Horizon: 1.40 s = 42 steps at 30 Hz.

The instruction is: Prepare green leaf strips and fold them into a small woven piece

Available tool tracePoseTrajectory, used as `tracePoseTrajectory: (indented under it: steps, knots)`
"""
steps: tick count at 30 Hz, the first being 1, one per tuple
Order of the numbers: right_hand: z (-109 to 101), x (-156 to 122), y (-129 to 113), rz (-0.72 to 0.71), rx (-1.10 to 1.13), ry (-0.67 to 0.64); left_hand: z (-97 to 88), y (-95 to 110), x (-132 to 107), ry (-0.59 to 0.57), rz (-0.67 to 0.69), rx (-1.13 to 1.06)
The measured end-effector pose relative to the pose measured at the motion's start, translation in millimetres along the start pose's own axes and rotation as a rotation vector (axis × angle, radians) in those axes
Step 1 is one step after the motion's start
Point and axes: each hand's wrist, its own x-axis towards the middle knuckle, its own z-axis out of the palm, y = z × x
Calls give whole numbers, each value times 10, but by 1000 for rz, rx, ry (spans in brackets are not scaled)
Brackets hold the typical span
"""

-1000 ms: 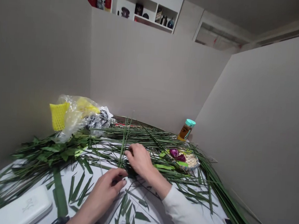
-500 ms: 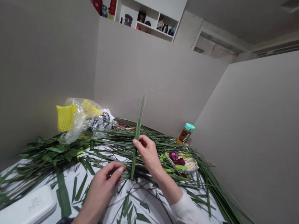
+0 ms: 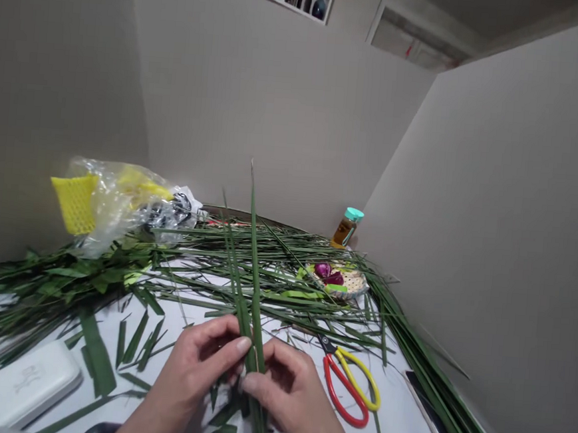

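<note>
Several long, narrow green leaf strips [image 3: 252, 287] stand upright and slightly tilted at the near middle of the table. My left hand [image 3: 199, 369] pinches them from the left, and my right hand [image 3: 289, 397] grips them from the right. The fingertips of both hands nearly meet around the strips, hiding their lower part. To the right of my right hand lie red-and-yellow-handled scissors [image 3: 348, 385], not touching it. Loose cut leaves [image 3: 139, 341] lie on the white table covering [image 3: 395, 398] beneath and left of my hands.
A heap of leafy stems [image 3: 64, 275] lies at the left, and long blades [image 3: 246, 246] cross the back. Behind them stand a plastic bag with yellow netting [image 3: 107, 199], a woven dish with purple flowers [image 3: 336, 280] and a teal-lidded jar [image 3: 347, 228]. A white case [image 3: 20, 382] sits near left.
My hands have come together on the upright strips, with more strips now gathered. Before, only my right hand raised them. The view has tilted down and the scissors have come into sight.
</note>
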Motion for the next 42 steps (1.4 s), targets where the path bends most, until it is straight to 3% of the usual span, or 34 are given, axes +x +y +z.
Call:
tracePoseTrajectory:
  steps: [5,9,13,17,25,27,30,32,35,37,40,42]
  knots:
    - [-29,-27,25,11,136,-74,56,-89,16,52,-115,-71]
    - [-57,-33,176,105,164,-57,35,-180,17,108,-162,-61]
    - [-77,-12,303,112,199,-31,-5,-232,9,134,-194,-102]
    - [-95,14,267,107,237,-22,-19,-226,18,184,-187,-106]
    - [-95,-9,211,152,212,-161,-39,-192,67,320,-129,-74]
    - [-90,-10,253,121,248,-165,-33,-208,66,240,-114,-24]
    - [-97,-10,268,96,164,-184,-6,-290,46,10,-139,20]
    - [-107,-11,244,98,27,-204,13,-356,32,-31,-191,-13]
    - [-121,-4,209,86,-103,-215,20,-385,36,151,-265,-133]
    - [-137,7,199,120,-76,-206,6,-341,57,268,-284,-205]
    - [-202,28,136,148,-113,-171,-35,-245,87,330,-234,-287]
    - [-282,58,28,45,-362,-140,-63,-200,99,348,-190,-361]
